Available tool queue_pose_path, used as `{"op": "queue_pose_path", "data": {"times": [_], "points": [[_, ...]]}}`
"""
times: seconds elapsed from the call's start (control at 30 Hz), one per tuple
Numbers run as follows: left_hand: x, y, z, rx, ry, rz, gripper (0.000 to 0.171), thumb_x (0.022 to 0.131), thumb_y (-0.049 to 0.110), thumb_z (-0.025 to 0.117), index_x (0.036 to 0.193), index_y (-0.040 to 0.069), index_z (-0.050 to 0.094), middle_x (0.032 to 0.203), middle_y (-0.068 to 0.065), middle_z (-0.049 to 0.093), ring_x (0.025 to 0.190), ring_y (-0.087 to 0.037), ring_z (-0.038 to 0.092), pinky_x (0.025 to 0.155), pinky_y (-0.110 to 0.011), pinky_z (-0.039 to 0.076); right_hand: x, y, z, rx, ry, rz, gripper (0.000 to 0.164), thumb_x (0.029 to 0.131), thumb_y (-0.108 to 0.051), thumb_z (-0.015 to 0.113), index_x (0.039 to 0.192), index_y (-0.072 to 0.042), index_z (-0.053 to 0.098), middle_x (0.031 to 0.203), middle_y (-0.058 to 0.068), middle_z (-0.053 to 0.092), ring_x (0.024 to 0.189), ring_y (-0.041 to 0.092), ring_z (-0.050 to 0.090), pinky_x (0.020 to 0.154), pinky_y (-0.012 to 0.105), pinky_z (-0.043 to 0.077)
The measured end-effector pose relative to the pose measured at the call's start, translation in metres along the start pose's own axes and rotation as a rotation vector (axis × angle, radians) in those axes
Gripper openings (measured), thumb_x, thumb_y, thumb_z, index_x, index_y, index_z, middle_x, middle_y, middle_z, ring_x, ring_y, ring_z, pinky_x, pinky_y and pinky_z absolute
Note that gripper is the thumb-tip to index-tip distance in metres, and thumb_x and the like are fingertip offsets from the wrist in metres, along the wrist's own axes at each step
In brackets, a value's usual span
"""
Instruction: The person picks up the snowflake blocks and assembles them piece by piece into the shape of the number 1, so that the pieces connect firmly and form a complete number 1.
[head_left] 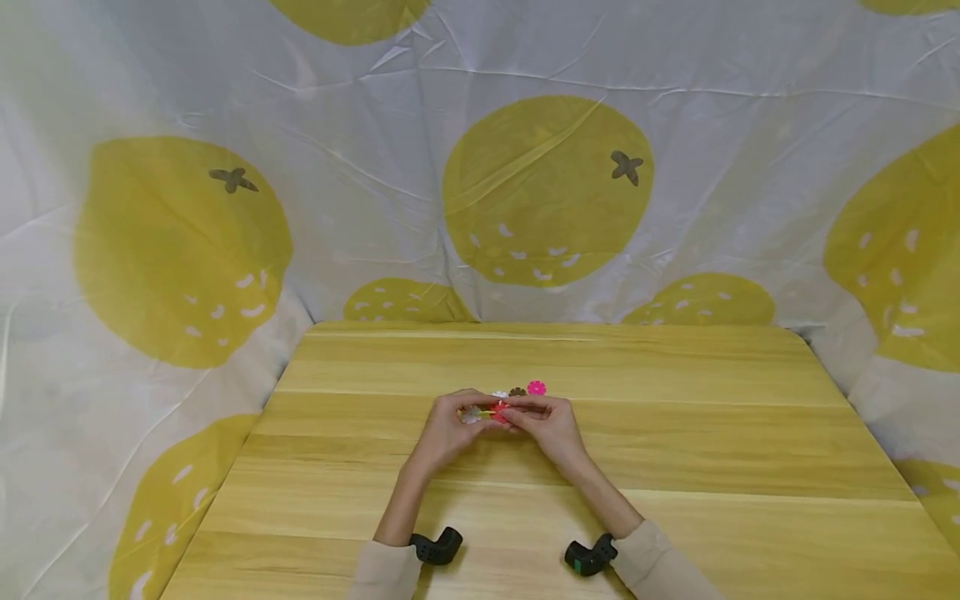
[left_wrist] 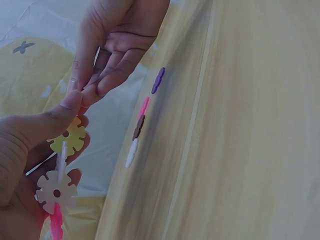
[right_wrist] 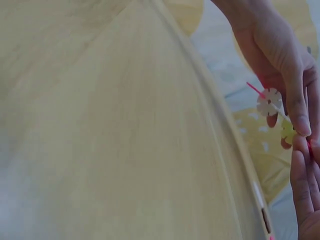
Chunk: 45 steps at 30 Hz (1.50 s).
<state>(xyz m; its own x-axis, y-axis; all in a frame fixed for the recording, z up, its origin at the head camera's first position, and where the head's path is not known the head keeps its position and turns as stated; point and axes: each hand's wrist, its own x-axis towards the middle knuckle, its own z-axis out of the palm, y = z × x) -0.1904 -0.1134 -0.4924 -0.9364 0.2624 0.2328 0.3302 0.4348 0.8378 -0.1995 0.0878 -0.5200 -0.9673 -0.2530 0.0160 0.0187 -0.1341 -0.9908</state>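
Observation:
My left hand (head_left: 447,427) holds a chain of slotted plastic snowflake discs joined edge to edge. In the left wrist view a yellow disc (left_wrist: 76,137), a whitish one seen edge-on, a pale white disc (left_wrist: 46,189) and a pink disc (left_wrist: 56,225) make up that chain. The two hands meet fingertip to fingertip at its upper end. There my right hand (head_left: 553,427) pinches a red disc (head_left: 498,412) against the chain, mostly covered by fingers. Whether the red disc sits in a slot, I cannot tell.
Just beyond the hands, loose discs lie in a row on the wooden table (head_left: 675,442): white (head_left: 498,393), brown (head_left: 517,392) and pink (head_left: 536,388). A purple disc (left_wrist: 158,81) continues the row in the left wrist view. Lemon-printed cloth (head_left: 360,192) hangs behind the table.

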Motion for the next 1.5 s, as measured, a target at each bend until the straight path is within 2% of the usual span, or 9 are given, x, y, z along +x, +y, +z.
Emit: {"op": "queue_pose_path", "data": {"times": [0.3, 0.43, 0.53, 0.67, 0.8, 1.07, 1.2, 1.3, 1.5], "points": [[0.000, -0.002, -0.005, -0.018, 0.011, -0.004, 0.029, 0.083, 0.012, 0.086, 0.111, 0.007, 0.081, 0.105, -0.004, 0.080, 0.102, -0.021, 0.073, 0.087, -0.033, 0.059, 0.005, -0.002, 0.005, -0.049, 0.017, 0.023, 0.027, 0.093, -0.007, 0.077, 0.115, 0.006, 0.075, 0.106, 0.024, 0.077, 0.081, 0.012, 0.078, 0.074, 0.029, 0.063], [-0.001, -0.005, -0.008, -0.013, 0.023, -0.004, 0.028, 0.084, 0.012, 0.085, 0.111, 0.008, 0.081, 0.105, -0.005, 0.080, 0.101, -0.023, 0.073, 0.087, -0.034, 0.058, 0.009, -0.002, 0.005, -0.040, 0.005, 0.042, 0.027, 0.094, -0.005, 0.075, 0.117, 0.009, 0.073, 0.108, 0.025, 0.077, 0.081, 0.014, 0.078, 0.078, 0.034, 0.064], [-0.002, -0.007, -0.012, 0.003, 0.038, -0.033, 0.027, 0.084, 0.011, 0.086, 0.110, 0.008, 0.081, 0.104, -0.003, 0.080, 0.099, -0.022, 0.072, 0.084, -0.033, 0.057, 0.013, -0.002, 0.003, -0.055, 0.018, 0.048, 0.028, 0.093, -0.002, 0.075, 0.118, 0.011, 0.072, 0.110, 0.026, 0.075, 0.084, 0.018, 0.078, 0.080, 0.037, 0.064], [-0.003, -0.009, -0.018, 0.019, 0.039, -0.083, 0.027, 0.083, 0.012, 0.087, 0.110, 0.010, 0.082, 0.103, 0.000, 0.079, 0.098, -0.018, 0.070, 0.082, -0.029, 0.056, 0.017, 0.000, 0.001, -0.145, 0.043, 0.048, 0.030, 0.091, -0.003, 0.078, 0.117, 0.009, 0.073, 0.110, 0.026, 0.075, 0.080, 0.021, 0.077, 0.071, 0.030, 0.063], [-0.004, -0.014, -0.022, 0.034, 0.038, -0.105, 0.028, 0.083, 0.011, 0.087, 0.111, 0.012, 0.082, 0.102, 0.001, 0.079, 0.098, -0.017, 0.069, 0.084, -0.029, 0.055, 0.023, 0.002, 0.001, -0.290, 0.053, 0.025, 0.027, 0.089, -0.005, 0.081, 0.114, 0.003, 0.076, 0.106, 0.023, 0.076, 0.065, 0.016, 0.067, 0.058, 0.022, 0.054], [-0.007, -0.022, -0.027, 0.043, 0.032, -0.121, 0.026, 0.084, 0.013, 0.087, 0.109, 0.014, 0.082, 0.105, 0.000, 0.079, 0.102, -0.019, 0.070, 0.085, -0.031, 0.056, 0.036, 0.003, 0.006, -0.420, 0.064, 0.041, 0.030, 0.085, 0.000, 0.082, 0.115, 0.001, 0.077, 0.091, 0.018, 0.074, 0.052, 0.012, 0.058, 0.048, 0.021, 0.048], [-0.008, -0.024, -0.028, 0.046, 0.031, -0.126, 0.025, 0.084, 0.016, 0.088, 0.108, 0.015, 0.082, 0.105, 0.003, 0.079, 0.102, -0.017, 0.070, 0.085, -0.027, 0.055, 0.042, 0.003, 0.007, -0.502, 0.050, 0.043, 0.032, 0.082, -0.002, 0.084, 0.114, 0.000, 0.078, 0.105, 0.017, 0.074, 0.062, 0.012, 0.057, 0.054, 0.020, 0.047], [-0.008, -0.024, -0.029, 0.037, 0.022, -0.129, 0.027, 0.083, 0.016, 0.089, 0.109, 0.016, 0.082, 0.105, 0.004, 0.079, 0.104, -0.017, 0.070, 0.087, -0.026, 0.055, 0.045, 0.004, 0.009, -0.569, 0.045, 0.035, 0.031, 0.080, -0.002, 0.085, 0.111, -0.001, 0.079, 0.112, 0.018, 0.071, 0.076, 0.015, 0.059, 0.063, 0.023, 0.048], [-0.007, -0.023, -0.028, 0.042, 0.015, -0.123, 0.027, 0.082, 0.015, 0.089, 0.108, 0.015, 0.082, 0.105, 0.003, 0.078, 0.104, -0.017, 0.070, 0.085, -0.026, 0.054, 0.048, 0.005, 0.011, -0.704, 0.045, 0.019, 0.024, 0.078, -0.002, 0.087, 0.102, -0.003, 0.081, 0.103, 0.013, 0.070, 0.092, 0.021, 0.065, 0.077, 0.032, 0.054]]}}
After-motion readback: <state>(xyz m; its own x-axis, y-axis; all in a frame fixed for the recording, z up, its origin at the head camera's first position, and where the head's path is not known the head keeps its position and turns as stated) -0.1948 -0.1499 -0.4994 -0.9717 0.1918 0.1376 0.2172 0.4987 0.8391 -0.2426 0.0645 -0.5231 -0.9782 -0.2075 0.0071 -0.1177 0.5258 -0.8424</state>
